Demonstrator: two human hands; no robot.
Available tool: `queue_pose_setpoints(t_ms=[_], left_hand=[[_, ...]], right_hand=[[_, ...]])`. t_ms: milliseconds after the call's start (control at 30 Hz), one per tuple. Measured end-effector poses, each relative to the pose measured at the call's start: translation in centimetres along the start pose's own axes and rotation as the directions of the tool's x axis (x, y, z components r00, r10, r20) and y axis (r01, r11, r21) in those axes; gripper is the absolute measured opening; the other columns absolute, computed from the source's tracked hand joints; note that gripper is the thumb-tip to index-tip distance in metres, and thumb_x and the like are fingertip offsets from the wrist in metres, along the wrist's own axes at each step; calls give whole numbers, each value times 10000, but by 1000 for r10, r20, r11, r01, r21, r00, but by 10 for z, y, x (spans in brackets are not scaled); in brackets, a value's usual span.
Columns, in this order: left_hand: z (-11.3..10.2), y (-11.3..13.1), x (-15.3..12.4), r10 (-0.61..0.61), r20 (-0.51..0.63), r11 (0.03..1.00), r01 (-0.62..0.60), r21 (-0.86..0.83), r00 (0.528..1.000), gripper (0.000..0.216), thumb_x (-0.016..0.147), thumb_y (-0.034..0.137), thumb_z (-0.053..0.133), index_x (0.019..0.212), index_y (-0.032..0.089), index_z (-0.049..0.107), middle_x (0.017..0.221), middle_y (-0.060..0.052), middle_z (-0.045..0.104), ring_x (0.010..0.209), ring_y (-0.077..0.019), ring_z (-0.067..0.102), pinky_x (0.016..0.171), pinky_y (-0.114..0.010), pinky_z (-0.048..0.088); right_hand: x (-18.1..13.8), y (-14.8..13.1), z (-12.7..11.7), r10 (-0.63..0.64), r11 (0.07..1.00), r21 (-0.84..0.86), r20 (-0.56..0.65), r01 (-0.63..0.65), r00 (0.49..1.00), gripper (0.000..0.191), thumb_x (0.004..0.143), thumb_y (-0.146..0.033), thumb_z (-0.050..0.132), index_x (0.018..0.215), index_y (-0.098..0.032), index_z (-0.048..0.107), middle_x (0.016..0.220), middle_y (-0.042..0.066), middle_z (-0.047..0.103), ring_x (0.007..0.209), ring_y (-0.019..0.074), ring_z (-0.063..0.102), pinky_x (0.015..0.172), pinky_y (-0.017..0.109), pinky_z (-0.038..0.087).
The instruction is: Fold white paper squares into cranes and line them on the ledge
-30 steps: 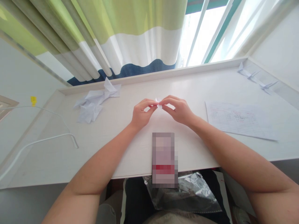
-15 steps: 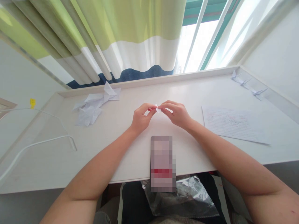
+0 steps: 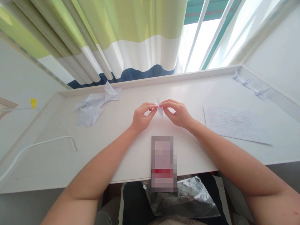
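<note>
Both hands meet over the middle of the white desk (image 3: 122,147). My left hand (image 3: 141,117) pinches one side of a small folded white paper piece (image 3: 159,107) between thumb and fingertips. My right hand (image 3: 177,113) pinches its other side. The paper is held just above the desk surface, and part of it is hidden by the fingertips.
A pile of crumpled and folded white paper (image 3: 95,104) lies at the back left. A printed sheet (image 3: 234,124) lies to the right. Small folded paper cranes (image 3: 250,83) line the far right edge. A blurred phone (image 3: 163,162) sits at the near edge; a white cable (image 3: 42,142) curves at left.
The folded paper has been turned and opened slightly between the fingertips; it stands taller now. The view shifted a little; both hands stay in place.
</note>
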State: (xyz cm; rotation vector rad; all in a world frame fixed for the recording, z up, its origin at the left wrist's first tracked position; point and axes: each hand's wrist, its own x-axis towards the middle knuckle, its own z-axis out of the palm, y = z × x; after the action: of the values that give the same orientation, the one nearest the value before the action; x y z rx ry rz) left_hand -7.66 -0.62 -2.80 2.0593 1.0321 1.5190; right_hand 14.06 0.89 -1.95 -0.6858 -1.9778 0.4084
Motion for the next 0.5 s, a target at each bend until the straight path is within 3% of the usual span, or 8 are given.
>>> queue_pose_setpoints(t_ms=[200,333,500], left_hand=[[5,5,-1,-89,44,990,93,-107,995,137,975,347,777,1019,228,826,1045,-71,823,943,-181,768,845,-331,650],[12,-2,-2,-225,-9,962,221,-160,974,243,911,440,845,988,218,781,958,-50,814,874,-181,766,843,-337,653],[15,-4,-2,-239,-51,962,229,-149,970,272,874,444,866,935,205,749,911,-47,802,853,-181,764,855,-336,648]], right_hand=[[2,-4,5,165,979,121,26,-167,986,96,1010,-288,660,1017,-245,745,1024,44,780,907,181,740,836,396,680],[4,-2,10,259,951,162,46,-263,965,67,1003,-292,660,1005,-248,710,1034,38,770,937,181,742,896,412,679],[4,1,14,346,917,196,37,-347,937,105,969,-309,698,1051,-258,659,1036,35,772,973,199,752,924,435,669]])
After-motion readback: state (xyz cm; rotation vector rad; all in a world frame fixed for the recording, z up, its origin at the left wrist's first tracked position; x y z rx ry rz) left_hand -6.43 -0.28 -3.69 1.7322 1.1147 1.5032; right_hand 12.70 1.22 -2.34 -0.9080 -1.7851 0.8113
